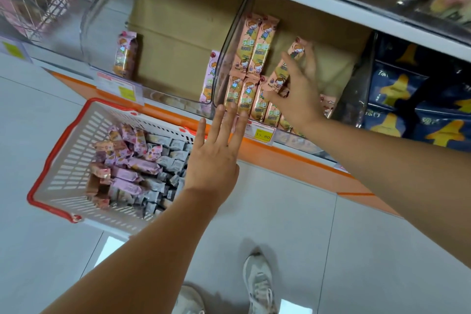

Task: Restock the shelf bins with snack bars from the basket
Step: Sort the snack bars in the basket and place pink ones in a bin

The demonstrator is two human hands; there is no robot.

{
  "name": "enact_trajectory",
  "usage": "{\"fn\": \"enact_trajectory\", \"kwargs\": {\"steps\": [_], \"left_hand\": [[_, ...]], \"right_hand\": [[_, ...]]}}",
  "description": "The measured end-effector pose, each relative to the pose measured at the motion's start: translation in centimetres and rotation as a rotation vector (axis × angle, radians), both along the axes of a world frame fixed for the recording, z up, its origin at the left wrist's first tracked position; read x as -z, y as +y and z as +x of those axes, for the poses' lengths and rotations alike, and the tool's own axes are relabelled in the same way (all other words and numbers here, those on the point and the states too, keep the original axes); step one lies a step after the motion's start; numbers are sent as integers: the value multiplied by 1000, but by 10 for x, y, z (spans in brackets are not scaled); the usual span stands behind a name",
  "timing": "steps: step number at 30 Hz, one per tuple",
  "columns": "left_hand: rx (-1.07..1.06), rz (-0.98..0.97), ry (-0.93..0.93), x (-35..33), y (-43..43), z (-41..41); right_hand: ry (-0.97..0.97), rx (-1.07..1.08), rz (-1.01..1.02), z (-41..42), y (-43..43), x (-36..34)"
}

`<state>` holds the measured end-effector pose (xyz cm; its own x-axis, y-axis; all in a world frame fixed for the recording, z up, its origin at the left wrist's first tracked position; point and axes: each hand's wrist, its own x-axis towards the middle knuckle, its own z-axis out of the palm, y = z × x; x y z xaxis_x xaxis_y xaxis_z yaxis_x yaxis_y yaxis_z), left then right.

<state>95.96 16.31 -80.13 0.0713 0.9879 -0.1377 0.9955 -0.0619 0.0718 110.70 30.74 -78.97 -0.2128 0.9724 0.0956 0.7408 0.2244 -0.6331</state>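
The right hand (298, 94) grips an orange snack bar (280, 71) end to end, slanted just right of the clear bin's (230, 41) packed rows (254, 53); the left hand (214, 158) lies flat, fingers straight.

Bins (175, 99) on shelf (293, 155), basket (66, 160) on floor (280, 224)

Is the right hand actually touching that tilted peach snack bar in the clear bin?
Touching. The head view shows the right hand gripping the peach snack bar, with its thumb at the bar's lower end and its fingers over the top end.
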Motion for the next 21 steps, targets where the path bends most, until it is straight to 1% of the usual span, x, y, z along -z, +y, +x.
{"fn": "enact_trajectory", "kwargs": {"steps": [7,9,11,13,18,21], "left_hand": [[-5,-5,-11,2,0,0],[-5,7,-22,4,-1,0],[-7,24,-33,5,-1,0],[-10,33,-37,7,-1,0],[-7,38,-43,7,-1,0],[-4,26,-52,5,-1,0]], "right_hand": [[-5,84,74,-11,19,-11],[-46,103,77,-15,22,-12],[-65,89,106,-17,23,-10],[-36,75,147,-17,23,-4],[-39,30,147,-13,16,11],[-111,-53,47,-12,0,10]]}}
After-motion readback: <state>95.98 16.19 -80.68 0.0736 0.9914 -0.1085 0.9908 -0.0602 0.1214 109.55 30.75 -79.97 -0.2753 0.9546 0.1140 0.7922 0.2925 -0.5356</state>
